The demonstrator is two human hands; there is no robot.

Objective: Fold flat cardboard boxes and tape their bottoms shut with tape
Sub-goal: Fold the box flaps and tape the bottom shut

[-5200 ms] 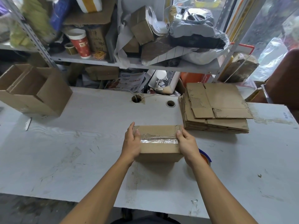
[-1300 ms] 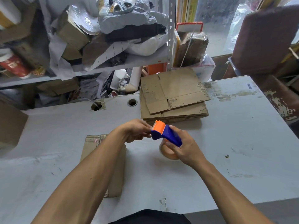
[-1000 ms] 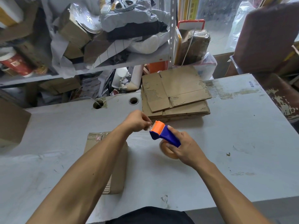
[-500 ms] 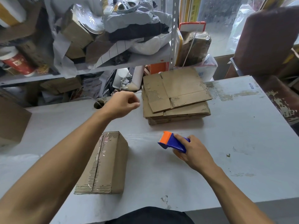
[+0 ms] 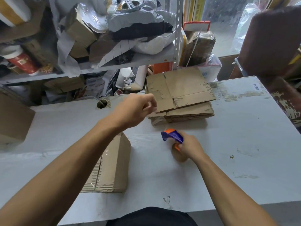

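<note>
Our left hand (image 5: 135, 110) is nearer the stack (image 5: 180, 97) of flat boxes, which lies just ahead and right of it, long axis across the table (image 5: 244, 144); its grip is loosely curled, pinching nothing. Our right hand (image 5: 189, 148) grips the tape gun (image 5: 171, 136). The taped box (image 5: 110, 165) sits under our left forearm. Cluttered shelves (image 5: 114, 66) stand behind.

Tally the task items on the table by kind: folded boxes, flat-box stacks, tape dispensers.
Folded, taped box: 1
Stack of flat boxes: 1
Tape dispenser, held by right hand: 1
Total: 3
</note>
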